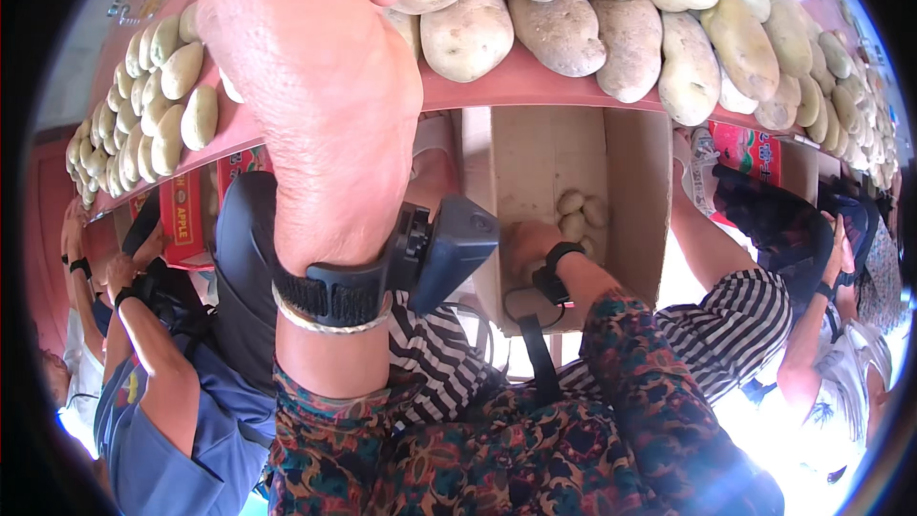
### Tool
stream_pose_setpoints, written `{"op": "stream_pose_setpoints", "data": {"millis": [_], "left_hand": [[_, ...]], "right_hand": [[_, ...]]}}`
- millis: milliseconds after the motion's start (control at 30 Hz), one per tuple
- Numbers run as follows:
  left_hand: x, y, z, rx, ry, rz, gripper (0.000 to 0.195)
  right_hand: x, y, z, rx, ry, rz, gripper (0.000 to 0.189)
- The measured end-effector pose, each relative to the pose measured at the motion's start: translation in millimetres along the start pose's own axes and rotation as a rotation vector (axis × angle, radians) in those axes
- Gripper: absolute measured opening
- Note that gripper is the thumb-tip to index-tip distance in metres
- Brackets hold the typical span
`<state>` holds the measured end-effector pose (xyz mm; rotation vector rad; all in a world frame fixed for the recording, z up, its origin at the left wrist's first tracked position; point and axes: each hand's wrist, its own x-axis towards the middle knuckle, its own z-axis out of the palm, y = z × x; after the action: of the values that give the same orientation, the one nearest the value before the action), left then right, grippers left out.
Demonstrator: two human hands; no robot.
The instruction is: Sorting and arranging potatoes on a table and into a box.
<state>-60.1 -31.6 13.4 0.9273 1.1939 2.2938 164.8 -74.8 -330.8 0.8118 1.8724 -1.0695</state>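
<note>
My left hand (pixel 315 50) looms large over the near edge of the red tabletop (pixel 551 86). Its fingertips are mostly cut off at the top, so what they hold, if anything, is hidden. Just to its right, pale potatoes (pixel 466 29) are stacked on the tabletop. My right hand (pixel 531 244) reaches down into a cardboard box (pixel 637 208) between my legs. Several potatoes (pixel 572 215) lie in the box beside that hand. Its fingers are hard to make out, and I cannot tell whether they grip a potato. Each wrist wears a black strap with a device.
More potatoes are piled on the table at left (pixel 168 132) and far right (pixel 845 115). People sit close on both sides, one in a blue shirt (pixel 193 408). A red printed carton (pixel 183 218) stands under the table at left, another carton (pixel 745 150) at right.
</note>
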Motion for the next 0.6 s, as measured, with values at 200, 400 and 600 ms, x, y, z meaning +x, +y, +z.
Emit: {"op": "stream_pose_setpoints", "data": {"millis": [200,400,600], "left_hand": [[-8,13,9,0.214,-0.69,-0.328,0.021],[-35,15,24,0.594,-0.94,-0.41,0.04],[-41,18,26,0.788,-1.13,-0.249,0.071]], "right_hand": [[-95,15,-98,0.428,0.233,-0.129,0.076],[-230,-6,-148,0.601,0.519,-0.485,0.069],[-329,-55,-176,0.617,0.547,-0.575,0.062]]}}
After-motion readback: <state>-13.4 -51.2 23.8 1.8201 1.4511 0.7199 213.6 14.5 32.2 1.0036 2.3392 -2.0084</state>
